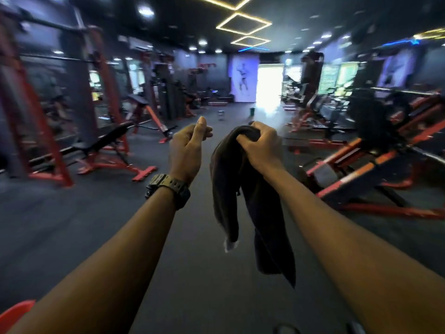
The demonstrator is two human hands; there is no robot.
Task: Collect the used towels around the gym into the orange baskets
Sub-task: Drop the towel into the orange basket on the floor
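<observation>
now your right hand (258,145) grips the dark towel (243,201) at centre frame, your left hand (186,147) loosely curled and empty; bunch up the dangling tail before walking on, since no basket shows.

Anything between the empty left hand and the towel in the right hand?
Nothing. In the head view, only bare dark floor shows in the gap between the left hand and the dark towel that the right hand grips.

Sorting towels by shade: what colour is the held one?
Dark grey towel, clearest in the head view.
</observation>
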